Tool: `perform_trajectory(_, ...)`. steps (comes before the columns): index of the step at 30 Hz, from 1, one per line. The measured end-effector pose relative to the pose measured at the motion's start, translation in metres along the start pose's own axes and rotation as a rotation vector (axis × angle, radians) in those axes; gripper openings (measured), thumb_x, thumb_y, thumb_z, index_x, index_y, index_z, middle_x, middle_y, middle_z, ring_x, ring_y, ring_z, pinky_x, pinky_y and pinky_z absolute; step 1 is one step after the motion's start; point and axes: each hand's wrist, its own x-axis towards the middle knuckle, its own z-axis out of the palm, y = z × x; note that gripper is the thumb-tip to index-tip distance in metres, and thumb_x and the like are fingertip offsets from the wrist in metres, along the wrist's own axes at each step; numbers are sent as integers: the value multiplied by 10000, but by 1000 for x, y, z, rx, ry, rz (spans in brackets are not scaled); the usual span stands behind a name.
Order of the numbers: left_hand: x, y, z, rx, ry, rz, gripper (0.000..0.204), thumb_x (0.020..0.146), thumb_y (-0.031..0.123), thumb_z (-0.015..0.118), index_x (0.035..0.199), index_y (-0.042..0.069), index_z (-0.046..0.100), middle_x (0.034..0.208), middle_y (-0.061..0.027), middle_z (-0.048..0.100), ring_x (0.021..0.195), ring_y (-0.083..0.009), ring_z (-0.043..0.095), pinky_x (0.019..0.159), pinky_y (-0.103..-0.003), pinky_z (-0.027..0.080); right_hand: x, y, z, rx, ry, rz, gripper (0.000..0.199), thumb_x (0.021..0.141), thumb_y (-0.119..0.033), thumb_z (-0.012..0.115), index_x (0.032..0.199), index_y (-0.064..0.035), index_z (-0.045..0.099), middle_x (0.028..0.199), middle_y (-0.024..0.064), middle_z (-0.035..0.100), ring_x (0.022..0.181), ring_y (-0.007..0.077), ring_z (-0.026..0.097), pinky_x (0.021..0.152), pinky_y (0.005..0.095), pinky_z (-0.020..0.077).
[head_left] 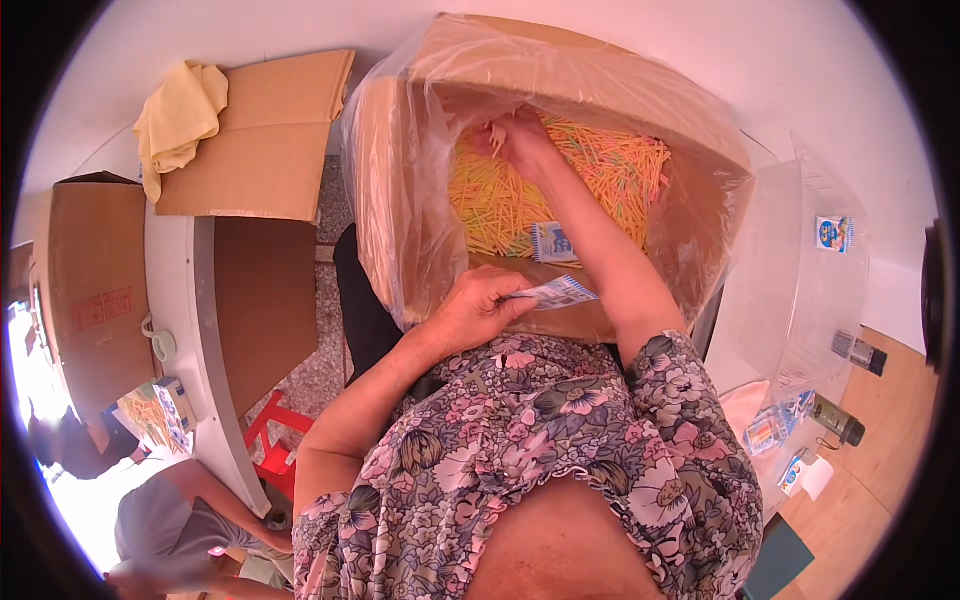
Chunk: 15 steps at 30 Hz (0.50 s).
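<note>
A large cardboard box [660, 90], lined with clear plastic film, stands open before me. Thin sticks [600, 170] in yellow, orange, pink and green lie heaped inside it. At the far left of the heap, my right hand [522, 145] has its fingers closed around a few sticks. By the box's near edge, my left hand [480, 305] pinches a small blue-and-white packet [558, 293] between thumb and fingers. Whether anything is in that packet I cannot tell. Another blue-and-white packet [550, 243] lies on the sticks, partly behind my right forearm.
On the left, a yellow cloth [182, 118] hangs over a cardboard flap [260, 140]. A closed-in carton [98, 290], a mug [160, 340] and a red stool [275, 445] are nearby. Another person [180, 515] sits lower left. A clear plastic bin [770, 270] stands at right.
</note>
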Motion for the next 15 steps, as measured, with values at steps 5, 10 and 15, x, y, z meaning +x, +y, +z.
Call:
perform_trajectory(5,1,1,1,-20,9,-14,91,813,80,665,871,18,629,701,-95,596,636,-188,571,575,-301,439,12,0,-5,150,75,50,100,911,-132,497,837,-72,528,620,2,475,491,107,449,408,254,366)
perform_trajectory(10,-1,2,1,-53,50,-14,98,778,71,670,821,15,602,669,-128,568,645,-292,572,570,-362,440,-7,13,-4,412,110,110,106,879,-95,509,774,-97,498,555,-26,348,420,81,290,364,238,202)
perform_trajectory(15,-3,0,2,0,5,12,95,824,77,657,881,9,625,717,-77,602,657,-154,562,589,-286,448,-1,5,1,21,258,-184,142,881,-125,523,746,-113,479,514,-48,301,410,85,262,371,243,184)
